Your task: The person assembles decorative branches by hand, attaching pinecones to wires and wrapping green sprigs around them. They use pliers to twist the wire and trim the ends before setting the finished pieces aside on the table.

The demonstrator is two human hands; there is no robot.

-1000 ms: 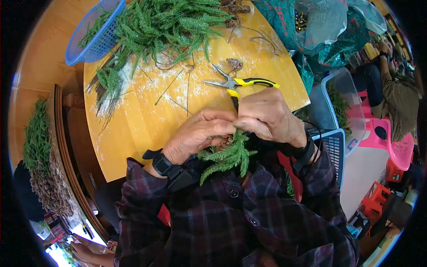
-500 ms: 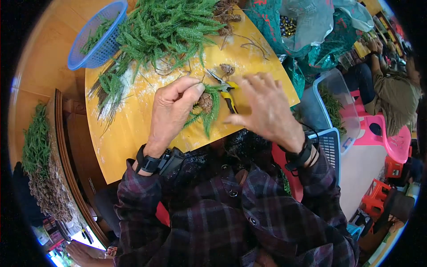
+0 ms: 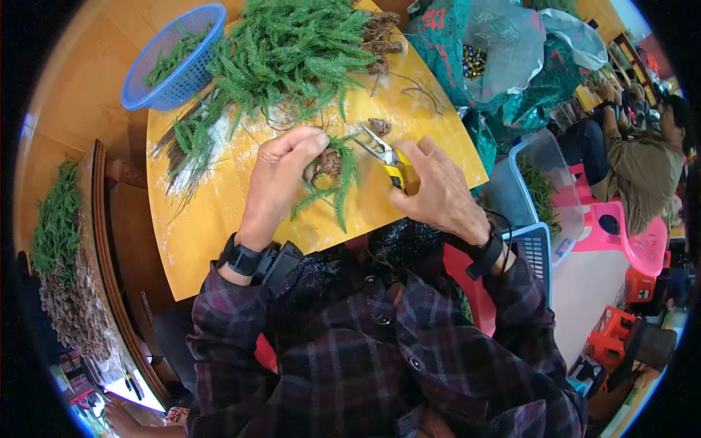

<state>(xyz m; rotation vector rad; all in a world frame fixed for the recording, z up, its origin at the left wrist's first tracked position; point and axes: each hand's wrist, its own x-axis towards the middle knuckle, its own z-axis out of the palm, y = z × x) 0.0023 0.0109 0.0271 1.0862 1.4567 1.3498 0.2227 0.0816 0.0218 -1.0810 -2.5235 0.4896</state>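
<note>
My left hand [image 3: 286,171] pinches a small spray of green fern-like artificial sprigs [image 3: 342,191] at its upper end, above the yellow tabletop [image 3: 234,241]. A brown pine cone [image 3: 331,162] sits among those sprigs, beside my left fingertips. To the right, my right hand [image 3: 437,188] is closed around the yellow-and-black handles of the pliers [image 3: 396,169]. Their metal jaws [image 3: 374,144] point up and left, toward the sprigs but apart from them. Another pine cone [image 3: 379,126] lies on the table just beyond the jaws.
A heap of green sprigs [image 3: 292,55] covers the table's far side, with a blue basket [image 3: 171,77] at its left. Green plastic bags [image 3: 526,95] and clear bins [image 3: 537,193] stand at the right. Another person [image 3: 642,157] sits at the far right.
My right hand, open over the table before, has come down and taken hold of the pliers. Their jaws are now raised and turned. My left hand keeps its pinch on the sprigs.
</note>
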